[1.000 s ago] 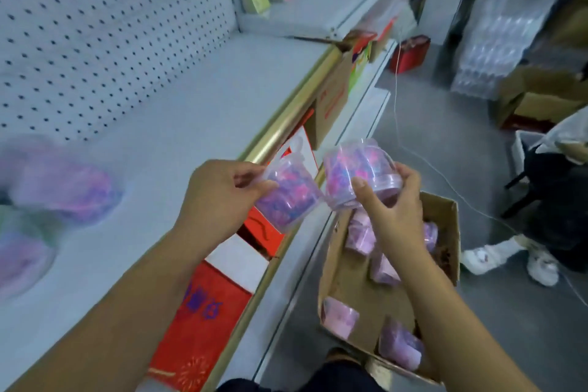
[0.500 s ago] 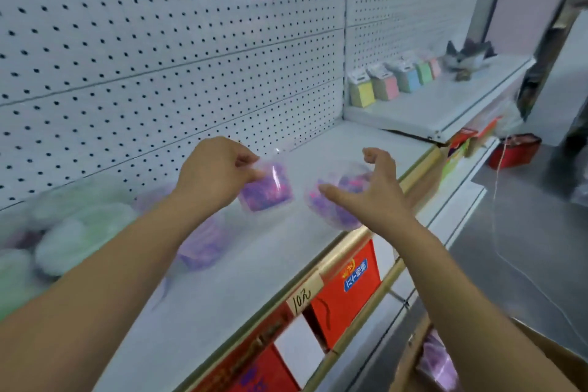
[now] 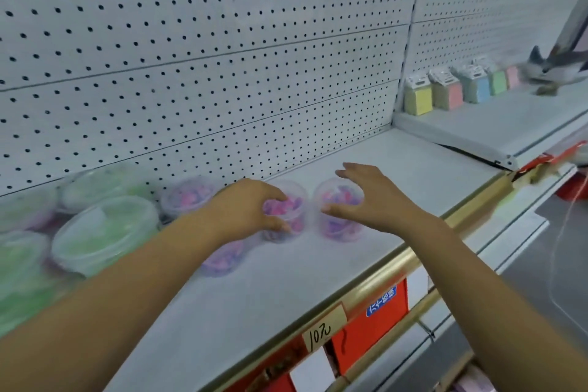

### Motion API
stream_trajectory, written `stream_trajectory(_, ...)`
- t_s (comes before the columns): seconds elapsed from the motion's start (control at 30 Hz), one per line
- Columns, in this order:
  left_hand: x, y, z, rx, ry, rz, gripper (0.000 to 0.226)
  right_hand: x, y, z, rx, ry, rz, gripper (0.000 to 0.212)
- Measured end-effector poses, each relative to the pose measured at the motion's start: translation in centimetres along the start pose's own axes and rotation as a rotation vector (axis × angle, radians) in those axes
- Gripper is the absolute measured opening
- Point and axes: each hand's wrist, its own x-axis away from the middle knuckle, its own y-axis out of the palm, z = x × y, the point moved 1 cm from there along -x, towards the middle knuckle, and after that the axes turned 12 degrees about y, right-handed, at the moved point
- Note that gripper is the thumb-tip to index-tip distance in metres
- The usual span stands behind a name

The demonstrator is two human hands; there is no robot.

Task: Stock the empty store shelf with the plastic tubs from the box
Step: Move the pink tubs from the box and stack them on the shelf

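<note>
Two clear plastic tubs with pink and purple pieces stand side by side on the white shelf. My left hand grips the left tub from above, fingers curled over its rim. My right hand hovers beside and over the right tub with fingers spread and straight, and the thumb sits near the tub's front. Two more purple tubs stand to the left, one partly hidden under my left forearm. The box is out of view.
Green-filled tubs crowd the shelf's left end. Pegboard backs the shelf and a gold rail with a "10" price tag edges it. Small pastel boxes and a grey toy sit on the raised right shelf. Red boxes lie below.
Both hands carried the two tubs from above the box up to the shelf and set them down. My right hand has opened off its tub, while my left hand still holds its tub.
</note>
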Motion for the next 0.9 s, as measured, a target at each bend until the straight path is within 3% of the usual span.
stream_trajectory(0.17, -1.0, 0.3, -1.4, -0.057, 0.012, -0.183, 0.066, 1.6, 1.2, 1.1, 0.124, -0.132, 0.125, 0.07)
stream_trajectory(0.3, -1.5, 0.5, -2.3, -0.142, -0.035, -0.235, 0.074, 0.9, 2.9, 2.0, 0.101, -0.184, 0.198, 0.056)
stream_trajectory(0.53, -2.3, 0.6, -5.0, -0.121, -0.166, -0.256, 0.094, -3.6, 4.9, -0.1, 0.172, -0.234, -0.015, 0.086)
stream_trajectory(0.7, -2.7, 0.8, -7.1, -0.064, -0.227, -0.202, 0.104, -7.9, 5.7, -2.3, 0.22, -0.172, -0.166, 0.088)
stream_trajectory(0.8, -3.2, 1.4, -7.1, -0.053, -0.254, -0.19, 0.115, -10.0, 6.4, -2.8, 0.2, -0.209, -0.174, 0.09)
stream_trajectory(0.9, -3.5, 2.0, -7.1, -0.083, -0.251, -0.189, 0.111, -11.4, 6.6, -2.6, 0.183, -0.228, -0.171, 0.091)
